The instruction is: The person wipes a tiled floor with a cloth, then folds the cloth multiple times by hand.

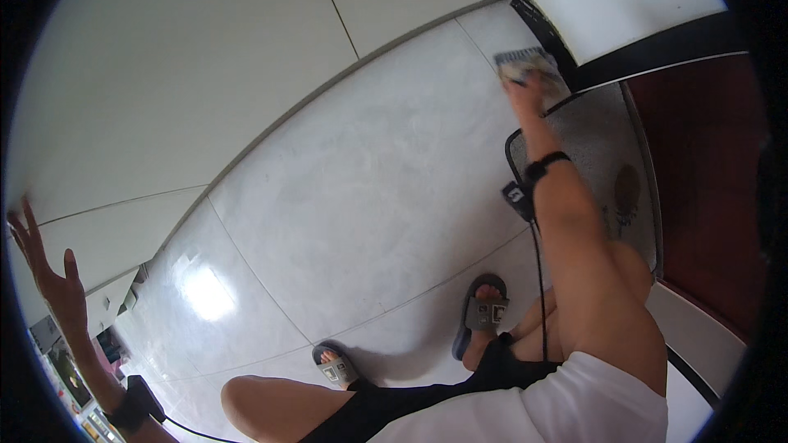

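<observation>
My right hand (525,91) reaches far forward to the floor and grips a crumpled cloth (528,61) with a grey striped edge; both are blurred. The cloth lies on the pale tiled floor (369,160), beside the black baseboard (545,27) at a corner. Out at the left rim, my left hand (52,264) has its fingers spread and holds nothing. Its fingertips are at the white cabinet panel (184,92); whether they press on it is hard to tell.
Below my right forearm lies a grey doormat (591,129) with a dark rim, next to a dark red surface (695,154). My sandalled feet, in grey slides (483,314), stand on the tiles. A black cable (540,295) runs down from a wrist-worn device (517,200).
</observation>
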`<state>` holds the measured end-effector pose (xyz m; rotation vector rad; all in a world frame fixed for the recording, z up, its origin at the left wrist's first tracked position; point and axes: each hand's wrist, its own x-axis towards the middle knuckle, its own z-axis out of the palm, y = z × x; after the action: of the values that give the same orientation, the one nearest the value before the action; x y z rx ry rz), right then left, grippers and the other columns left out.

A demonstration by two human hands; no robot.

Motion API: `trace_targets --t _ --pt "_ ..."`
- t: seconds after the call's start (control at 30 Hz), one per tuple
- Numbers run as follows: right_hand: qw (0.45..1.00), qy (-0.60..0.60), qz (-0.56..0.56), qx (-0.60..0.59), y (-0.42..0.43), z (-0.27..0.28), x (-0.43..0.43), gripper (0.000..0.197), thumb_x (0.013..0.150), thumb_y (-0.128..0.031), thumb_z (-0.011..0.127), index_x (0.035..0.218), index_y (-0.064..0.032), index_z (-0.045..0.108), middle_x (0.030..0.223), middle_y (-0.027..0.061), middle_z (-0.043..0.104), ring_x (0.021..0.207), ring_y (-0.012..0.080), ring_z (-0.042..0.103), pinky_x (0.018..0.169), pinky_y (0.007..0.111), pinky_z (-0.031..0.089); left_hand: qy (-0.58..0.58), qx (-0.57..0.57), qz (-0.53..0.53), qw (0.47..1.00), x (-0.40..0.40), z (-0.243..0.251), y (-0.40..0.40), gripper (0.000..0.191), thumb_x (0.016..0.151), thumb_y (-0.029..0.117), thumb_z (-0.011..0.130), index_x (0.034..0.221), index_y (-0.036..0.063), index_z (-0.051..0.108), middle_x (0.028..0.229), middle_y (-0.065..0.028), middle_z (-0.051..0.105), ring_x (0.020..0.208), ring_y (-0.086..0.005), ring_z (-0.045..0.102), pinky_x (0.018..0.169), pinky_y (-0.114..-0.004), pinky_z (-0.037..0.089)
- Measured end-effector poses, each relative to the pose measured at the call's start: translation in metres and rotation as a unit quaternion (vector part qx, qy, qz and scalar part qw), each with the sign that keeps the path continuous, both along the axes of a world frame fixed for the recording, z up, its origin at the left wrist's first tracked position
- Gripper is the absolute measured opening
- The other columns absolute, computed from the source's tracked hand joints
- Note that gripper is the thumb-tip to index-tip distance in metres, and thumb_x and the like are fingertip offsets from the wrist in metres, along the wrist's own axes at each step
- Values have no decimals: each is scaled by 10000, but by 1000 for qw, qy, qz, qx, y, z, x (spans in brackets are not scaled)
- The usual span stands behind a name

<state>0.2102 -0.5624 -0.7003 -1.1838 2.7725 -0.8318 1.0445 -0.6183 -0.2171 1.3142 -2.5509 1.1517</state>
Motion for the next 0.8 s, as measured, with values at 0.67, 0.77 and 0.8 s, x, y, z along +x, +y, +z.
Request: trace_targets --t 0.67,0.77,0.8 --pt "923 -302 92 -220 -50 -5 56 318 826 -111 764 1115 8 709 1055 86 744 922 214 683 843 359 524 40 -9 37 998 -52 4 19 790 903 792 382 1580 406 249 1679 -58 167 1521 -389 173 1125 -715 264" --pt "991 -60 70 -99 -75 -26 71 430 843 -211 779 1209 -15 670 1159 137 715 1050 272 662 916 383 509 36 -16 55 998 -50 3 21 848 861 854 332 1578 406 256 1678 -64 171 1515 -395 188 1120 -715 272" --pt "993 -16 75 -85 -81 -27 97 434 843 -233 781 1205 -20 669 1167 145 709 1070 283 655 927 395 506 33 -18 50 998 -49 5 22 859 853 862 328 1578 406 255 1677 -68 171 1514 -396 192 1118 -714 276"
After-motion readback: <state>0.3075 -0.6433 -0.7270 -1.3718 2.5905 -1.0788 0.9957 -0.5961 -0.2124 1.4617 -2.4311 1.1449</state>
